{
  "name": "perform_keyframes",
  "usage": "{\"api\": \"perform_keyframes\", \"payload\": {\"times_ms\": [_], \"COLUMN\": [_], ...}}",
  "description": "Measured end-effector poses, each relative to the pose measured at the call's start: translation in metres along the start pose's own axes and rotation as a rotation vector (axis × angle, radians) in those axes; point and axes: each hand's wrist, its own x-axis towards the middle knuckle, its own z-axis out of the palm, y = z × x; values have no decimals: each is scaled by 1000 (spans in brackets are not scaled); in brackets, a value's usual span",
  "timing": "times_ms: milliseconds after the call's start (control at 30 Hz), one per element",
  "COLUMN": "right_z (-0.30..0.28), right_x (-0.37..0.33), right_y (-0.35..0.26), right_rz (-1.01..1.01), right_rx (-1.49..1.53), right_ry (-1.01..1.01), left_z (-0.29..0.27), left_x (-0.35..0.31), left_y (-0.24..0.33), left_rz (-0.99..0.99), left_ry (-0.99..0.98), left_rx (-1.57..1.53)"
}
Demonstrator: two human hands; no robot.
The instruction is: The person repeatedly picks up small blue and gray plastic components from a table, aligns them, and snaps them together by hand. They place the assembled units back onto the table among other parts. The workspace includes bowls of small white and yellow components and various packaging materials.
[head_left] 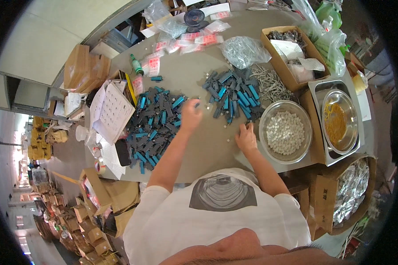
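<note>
Brown boxes point(93, 236) are piled on the floor, off to the left. Many small things are spread over a big grey table point(208, 154). Grey and blue pieces are heaped in two spots, a left heap point(157, 126) and a right heap point(230, 95). Just beside the left heap, a small dark piece point(197, 105) is pinched in the closed fingers of the left hand point(192, 117). The right hand point(246, 138) is put at the near edge of the right heap, by a shiny bowl point(285, 159) filled with white bits point(285, 132); whether anything is gripped there cannot be told. Thin metal rods point(272, 84) are heaped beside the right heap. Papers point(112, 110) are laid past the left heap.
</note>
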Motion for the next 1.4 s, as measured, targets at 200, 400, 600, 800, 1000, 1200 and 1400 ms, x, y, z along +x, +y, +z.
{"api": "perform_keyframes", "payload": {"times_ms": [200,400,600,800,1000,1200,1400], "right_z": [0,-20,-48,-57,-46,-50,-54], "right_x": [-14,-34,-39,-38,-39,-47,-56], "right_y": [14,9,-15,-31,-22,-22,-30], "right_rz": [-66,-17,-15,-133,-325,-211,-313], "right_rx": [163,556,1010,848,735,912,954], "right_ry": [136,78,-1,-68,73,-38,-64], "left_z": [86,76,27,-1,-16,-21,-19], "left_x": [5,16,-24,-74,-96,-107,-110], "left_y": [19,16,26,78,102,116,123], "left_rz": [279,8,-178,-396,-426,-284,-199], "left_ry": [-98,-58,-308,-456,-399,-377,-342], "left_rx": [255,151,-488,-864,-1003,-867,-875]}}
